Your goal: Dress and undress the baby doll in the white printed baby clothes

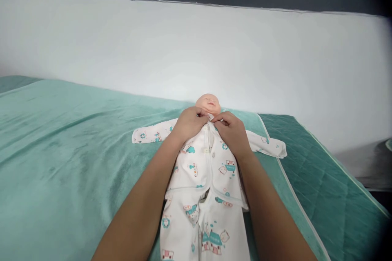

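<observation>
A baby doll (pixel 208 103) lies on its back, its head toward the wall. It wears a white printed jacket (pixel 196 163) with both sleeves spread out sideways, and white printed trousers (pixel 214 228). At the neck, my left hand (pixel 192 122) pinches the jacket's collar edge from the left. My right hand (pixel 230 130) pinches the collar from the right, its fingertips close to those of the left. Below the hands the jacket's front edges part slightly toward the hem. The fastening between my fingertips is too small to make out.
Under the doll is a light green blanket (pixel 76 163), over a darker green quilted mattress cover (pixel 318 171) that shows at the right. A white wall (pixel 153 49) stands behind, with a dark band above it.
</observation>
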{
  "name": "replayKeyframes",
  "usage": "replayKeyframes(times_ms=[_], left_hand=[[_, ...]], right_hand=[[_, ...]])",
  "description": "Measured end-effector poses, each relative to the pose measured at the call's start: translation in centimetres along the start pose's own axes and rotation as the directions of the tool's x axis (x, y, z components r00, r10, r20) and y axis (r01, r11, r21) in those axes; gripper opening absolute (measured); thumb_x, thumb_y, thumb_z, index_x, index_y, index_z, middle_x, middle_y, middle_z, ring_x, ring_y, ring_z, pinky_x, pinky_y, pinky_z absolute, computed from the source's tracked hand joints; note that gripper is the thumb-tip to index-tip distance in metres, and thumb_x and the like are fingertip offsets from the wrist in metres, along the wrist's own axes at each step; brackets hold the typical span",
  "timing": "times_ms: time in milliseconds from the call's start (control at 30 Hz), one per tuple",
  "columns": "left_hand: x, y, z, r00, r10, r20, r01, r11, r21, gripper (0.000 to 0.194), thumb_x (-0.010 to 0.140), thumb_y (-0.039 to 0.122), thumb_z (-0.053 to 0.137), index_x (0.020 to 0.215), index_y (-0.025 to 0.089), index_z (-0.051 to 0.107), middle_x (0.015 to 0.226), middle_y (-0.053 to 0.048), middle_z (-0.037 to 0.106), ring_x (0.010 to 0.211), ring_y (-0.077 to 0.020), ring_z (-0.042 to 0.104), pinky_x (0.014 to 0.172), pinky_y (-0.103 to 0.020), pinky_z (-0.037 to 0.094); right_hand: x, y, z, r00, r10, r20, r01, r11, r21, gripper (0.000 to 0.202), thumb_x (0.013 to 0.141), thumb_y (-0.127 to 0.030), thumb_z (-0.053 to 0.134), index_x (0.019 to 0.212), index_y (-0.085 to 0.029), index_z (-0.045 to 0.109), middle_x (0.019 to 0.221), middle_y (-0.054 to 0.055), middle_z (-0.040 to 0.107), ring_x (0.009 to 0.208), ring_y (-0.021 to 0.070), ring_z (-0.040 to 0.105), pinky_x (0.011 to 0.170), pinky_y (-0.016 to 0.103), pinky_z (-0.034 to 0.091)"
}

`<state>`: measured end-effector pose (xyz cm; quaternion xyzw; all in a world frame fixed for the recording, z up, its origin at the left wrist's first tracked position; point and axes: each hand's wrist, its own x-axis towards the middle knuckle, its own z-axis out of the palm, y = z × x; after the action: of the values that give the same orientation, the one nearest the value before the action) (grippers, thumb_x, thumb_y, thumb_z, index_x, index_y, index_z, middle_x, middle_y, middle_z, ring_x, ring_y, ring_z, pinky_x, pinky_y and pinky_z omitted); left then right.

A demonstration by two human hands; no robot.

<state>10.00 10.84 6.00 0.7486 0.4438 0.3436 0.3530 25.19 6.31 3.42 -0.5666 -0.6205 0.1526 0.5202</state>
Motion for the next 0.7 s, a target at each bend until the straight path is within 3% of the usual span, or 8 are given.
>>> replayKeyframes(times_ms=[133, 333, 533, 700], left_hand=[[0.0, 0.1, -0.1, 1.000, 0.009, 0.001, -0.009, 1.000, 0.010, 0.020, 0.083, 0.031, 0.056, 0.073, 0.019, 0.069, 0.082, -0.001, 0.071, 0.077, -0.0171, 0.060, 0.069, -0.029, 0.041], [0.0, -0.2, -0.2, 0.999, 0.024, -0.040, -0.028, 0.994, -0.110, 0.018, 0.085, 0.029, 0.057, 0.086, 0.018, 0.070, 0.093, -0.003, 0.073, 0.086, -0.0179, 0.063, 0.079, -0.030, 0.044], [-0.1, -0.4, -0.7, 0.996, 0.079, 0.034, -0.071, 0.978, -0.198, 0.021, 0.086, 0.029, 0.058, 0.097, 0.020, 0.073, 0.102, -0.003, 0.074, 0.094, -0.0187, 0.065, 0.084, -0.031, 0.046], [-0.5, -0.4, -0.7, 0.987, 0.160, 0.010, -0.160, 0.986, -0.051, 0.023, 0.088, 0.020, 0.052, 0.096, 0.023, 0.074, 0.107, -0.003, 0.071, 0.098, -0.0181, 0.064, 0.090, -0.032, 0.046]], right_hand=[[0.0, 0.0, 0.1, 1.000, -0.004, -0.013, 0.003, 1.000, -0.023, 0.018, 0.075, -0.016, 0.054, 0.071, -0.022, 0.070, 0.082, 0.000, 0.065, 0.071, 0.0151, 0.054, 0.072, 0.030, 0.042], [-0.1, 0.2, 0.3, 0.998, 0.004, -0.062, -0.007, 0.999, -0.052, 0.025, 0.081, -0.018, 0.053, 0.085, -0.024, 0.077, 0.090, 0.001, 0.067, 0.083, 0.0167, 0.061, 0.082, 0.032, 0.045], [0.0, 0.3, 0.2, 0.998, 0.060, 0.012, -0.060, 0.997, -0.041, 0.023, 0.084, -0.023, 0.054, 0.094, -0.025, 0.076, 0.105, 0.004, 0.066, 0.100, 0.0213, 0.059, 0.092, 0.038, 0.045], [-0.1, 0.4, -0.7, 0.987, 0.105, 0.119, -0.100, 0.994, -0.048, 0.022, 0.087, -0.032, 0.056, 0.100, -0.030, 0.074, 0.118, 0.003, 0.063, 0.122, 0.0246, 0.049, 0.108, 0.046, 0.033]])
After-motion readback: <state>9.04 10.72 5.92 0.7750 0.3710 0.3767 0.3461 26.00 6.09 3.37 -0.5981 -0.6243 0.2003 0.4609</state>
